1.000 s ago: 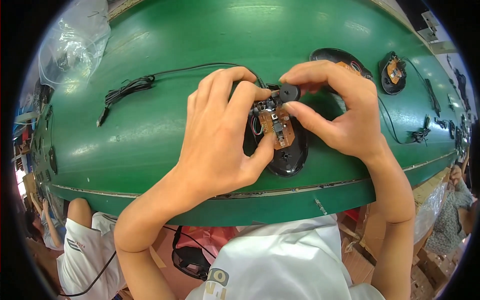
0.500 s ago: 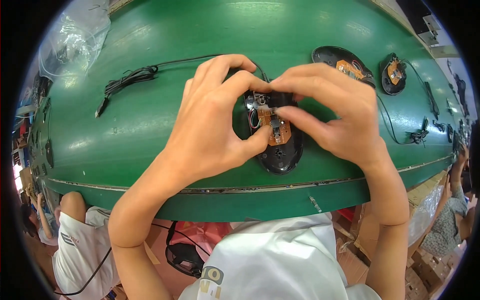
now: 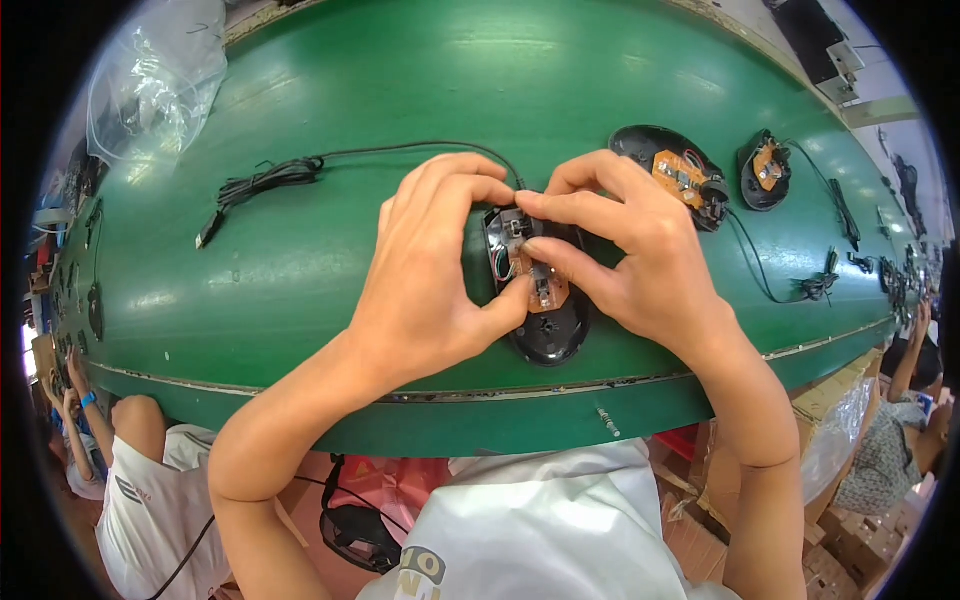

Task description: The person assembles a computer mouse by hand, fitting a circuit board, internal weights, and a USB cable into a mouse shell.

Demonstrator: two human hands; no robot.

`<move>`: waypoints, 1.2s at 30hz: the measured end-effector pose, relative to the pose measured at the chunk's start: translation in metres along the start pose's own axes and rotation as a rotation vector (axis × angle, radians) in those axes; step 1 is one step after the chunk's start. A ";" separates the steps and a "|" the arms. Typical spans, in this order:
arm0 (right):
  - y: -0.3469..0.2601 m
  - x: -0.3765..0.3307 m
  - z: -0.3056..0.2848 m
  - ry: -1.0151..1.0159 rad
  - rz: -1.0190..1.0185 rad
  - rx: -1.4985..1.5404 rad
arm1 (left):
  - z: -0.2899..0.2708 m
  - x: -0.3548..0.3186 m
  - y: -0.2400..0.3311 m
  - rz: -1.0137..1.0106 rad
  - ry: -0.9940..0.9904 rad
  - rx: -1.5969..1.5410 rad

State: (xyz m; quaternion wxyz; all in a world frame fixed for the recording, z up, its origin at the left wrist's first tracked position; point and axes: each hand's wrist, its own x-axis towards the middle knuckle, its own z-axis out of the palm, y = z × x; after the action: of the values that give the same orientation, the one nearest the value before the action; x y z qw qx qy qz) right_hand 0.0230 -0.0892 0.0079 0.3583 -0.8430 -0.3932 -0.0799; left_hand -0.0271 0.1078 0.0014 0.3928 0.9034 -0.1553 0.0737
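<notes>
An opened computer mouse (image 3: pixel 560 342), a black lower shell with its top cover off, lies on the green bench in front of me. Inside it are an orange circuit board (image 3: pixel 549 296), thin coloured wires and dark parts near the front. My left hand (image 3: pixel 425 255) curls around its left side, fingertips at the front end and thumb on the board. My right hand (image 3: pixel 630 235) comes from the right, index finger at the front edge and thumb lower, over dark parts by the board. The fingers partly hide what lies between them. A black cable (image 3: pixel 420 148) leads from the mouse's front.
A bundled cable with its plug (image 3: pixel 265 183) lies to the left. Two more opened mice, one larger-looking (image 3: pixel 640 145) and one farther right (image 3: pixel 765 172), rest on the bench (image 3: pixel 400 60). A clear plastic bag (image 3: pixel 155 90) is at the far left. Other people sit on both sides.
The view has shifted slightly. The fingers of my right hand have moved closer together over the front of the mouse, and my left hand keeps its hold.
</notes>
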 end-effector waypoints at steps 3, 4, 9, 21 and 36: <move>0.005 -0.006 0.007 0.046 0.080 0.103 | 0.000 -0.008 -0.005 0.029 0.042 -0.046; 0.005 -0.004 0.006 0.049 0.079 0.099 | -0.002 -0.010 -0.005 0.033 0.043 -0.046; 0.007 0.000 0.002 0.019 0.066 0.188 | -0.012 -0.022 0.000 0.147 -0.042 -0.061; 0.012 0.010 0.007 -0.040 0.116 0.337 | -0.011 -0.012 -0.011 0.178 -0.014 -0.182; -0.069 -0.059 -0.058 -0.237 -0.149 0.360 | 0.020 0.001 -0.045 0.333 0.552 -0.009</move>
State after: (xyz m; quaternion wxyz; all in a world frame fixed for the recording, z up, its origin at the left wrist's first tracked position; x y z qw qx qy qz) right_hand -0.0577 -0.1333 0.0627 0.4475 -0.7374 -0.5017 0.0650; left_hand -0.0109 0.1220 -0.0430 0.4065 0.8098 -0.1889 0.3786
